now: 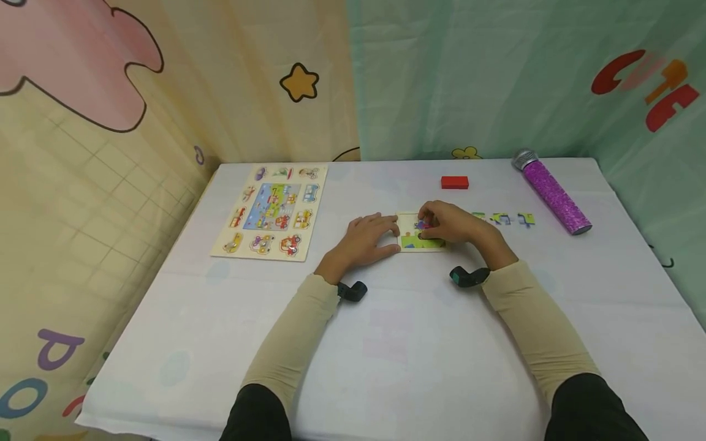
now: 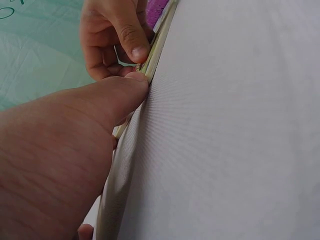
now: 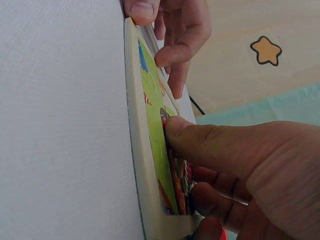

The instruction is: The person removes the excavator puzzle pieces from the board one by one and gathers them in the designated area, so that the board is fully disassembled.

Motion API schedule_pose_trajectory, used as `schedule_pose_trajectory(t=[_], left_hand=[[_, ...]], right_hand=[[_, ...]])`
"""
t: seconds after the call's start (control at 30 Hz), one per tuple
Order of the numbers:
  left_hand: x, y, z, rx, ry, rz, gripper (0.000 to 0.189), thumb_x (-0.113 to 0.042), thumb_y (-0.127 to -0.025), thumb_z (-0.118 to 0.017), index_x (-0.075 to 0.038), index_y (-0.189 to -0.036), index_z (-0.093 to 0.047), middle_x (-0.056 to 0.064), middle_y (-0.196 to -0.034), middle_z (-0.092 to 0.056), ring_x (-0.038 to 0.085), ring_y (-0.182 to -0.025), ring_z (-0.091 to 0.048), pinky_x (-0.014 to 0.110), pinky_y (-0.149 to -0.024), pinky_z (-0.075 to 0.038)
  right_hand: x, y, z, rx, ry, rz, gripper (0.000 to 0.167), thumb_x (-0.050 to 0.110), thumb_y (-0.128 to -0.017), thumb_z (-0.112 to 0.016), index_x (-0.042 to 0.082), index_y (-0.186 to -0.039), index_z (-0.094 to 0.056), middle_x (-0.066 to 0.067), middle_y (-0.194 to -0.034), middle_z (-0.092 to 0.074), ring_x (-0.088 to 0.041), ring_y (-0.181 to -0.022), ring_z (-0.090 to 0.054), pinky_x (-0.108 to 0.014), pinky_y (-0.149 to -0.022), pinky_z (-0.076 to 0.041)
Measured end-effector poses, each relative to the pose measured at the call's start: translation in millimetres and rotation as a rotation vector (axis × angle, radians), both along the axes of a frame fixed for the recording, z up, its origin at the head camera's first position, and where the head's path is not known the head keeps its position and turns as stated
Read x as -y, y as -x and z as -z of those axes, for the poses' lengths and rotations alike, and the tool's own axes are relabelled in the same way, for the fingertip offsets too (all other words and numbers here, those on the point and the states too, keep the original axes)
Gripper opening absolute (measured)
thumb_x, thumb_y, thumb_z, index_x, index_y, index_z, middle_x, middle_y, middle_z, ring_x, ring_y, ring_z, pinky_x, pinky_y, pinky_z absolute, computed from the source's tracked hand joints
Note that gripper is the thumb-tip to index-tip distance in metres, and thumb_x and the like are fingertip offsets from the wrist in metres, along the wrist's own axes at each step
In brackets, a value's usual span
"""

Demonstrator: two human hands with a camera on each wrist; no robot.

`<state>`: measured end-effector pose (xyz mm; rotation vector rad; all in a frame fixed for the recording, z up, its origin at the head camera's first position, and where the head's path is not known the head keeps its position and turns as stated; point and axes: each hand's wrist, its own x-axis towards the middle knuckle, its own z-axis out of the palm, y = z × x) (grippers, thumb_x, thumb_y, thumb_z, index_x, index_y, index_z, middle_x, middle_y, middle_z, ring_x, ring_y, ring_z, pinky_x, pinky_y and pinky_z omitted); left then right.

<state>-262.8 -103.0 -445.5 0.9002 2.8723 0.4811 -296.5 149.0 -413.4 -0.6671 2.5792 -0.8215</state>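
A small wooden jigsaw puzzle [image 1: 421,250] with a pale frame and green, colourful pieces lies in front of both hands. My left hand [image 1: 366,239] rests at its left edge, fingers loosely bent, thumb [image 2: 132,85] at the near corner. My right hand [image 1: 449,222] is over the puzzle's right part, its curled thumb and fingers pinching a colourful puzzle piece [image 1: 421,225]. In the right wrist view the right thumb [image 3: 185,132] touches the picture surface, while the other fingers curl beyond it, partly covering the pieces.
Several loose puzzle pieces [image 1: 501,218] lie in a row right of the right hand. Behind them are a red block [image 1: 455,182] and a glittery purple microphone [image 1: 557,196]. A larger board with vehicle pictures [image 1: 223,245] lies at left. Printed curtains [image 1: 469,79] hang behind the white-covered table [image 1: 397,367].
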Motion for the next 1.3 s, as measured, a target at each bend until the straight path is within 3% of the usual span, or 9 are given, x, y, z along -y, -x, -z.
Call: schedule_pose_trajectory(t=[0.57,0.8,1.03,1.3], left_hand=[[-1.4,3.5,0.9,-0.002,0.018,-0.005,0.038,-0.055,-0.099,-0.058,-0.03,-0.127,-0.061,-0.008,-0.16,-0.038,0.022,-0.149,-0.026,0.053,-0.116,-0.02],[-1.9,3.8,1.9,0.003,0.021,-0.011,0.037,-0.054,-0.099,-0.059,-0.03,-0.127,-0.061,-0.008,-0.16,-0.037,0.023,-0.15,-0.025,0.053,-0.116,-0.02],[-2.1,3.0,0.1,0.006,0.024,-0.008,0.038,-0.055,-0.099,-0.059,-0.03,-0.128,-0.061,-0.008,-0.16,-0.037,0.023,-0.15,-0.025,0.053,-0.116,-0.02],[-1.5,2.5,-0.5,0.015,0.023,-0.015,0.038,-0.054,-0.099,-0.059,-0.029,-0.128,-0.06,-0.008,-0.16,-0.036,0.023,-0.15,-0.025,0.052,-0.116,-0.019]], right_hand=[[0.1,-3.9,-6.1,0.005,0.003,0.004,0.045,0.014,-0.094,-0.075,0.003,-0.134,-0.059,-0.013,-0.112,-0.058,-0.027,-0.094,-0.053,-0.034,-0.078,-0.052],[-0.5,-3.1,-4.7,0.003,0.005,-0.01,0.04,0.012,-0.095,-0.074,0.003,-0.131,-0.061,-0.013,-0.112,-0.059,-0.028,-0.095,-0.054,-0.035,-0.08,-0.053],[-4.7,0.3,-1.2,-0.003,-0.004,-0.023,0.035,0.002,-0.1,-0.061,0.004,-0.135,-0.061,-0.015,-0.12,-0.059,-0.03,-0.101,-0.055,-0.044,-0.092,-0.052],[-4.9,2.3,-2.2,0.001,0.014,0.0,0.032,0.003,-0.1,-0.062,0.005,-0.131,-0.06,-0.014,-0.115,-0.062,-0.029,-0.1,-0.057,-0.042,-0.089,-0.054]])
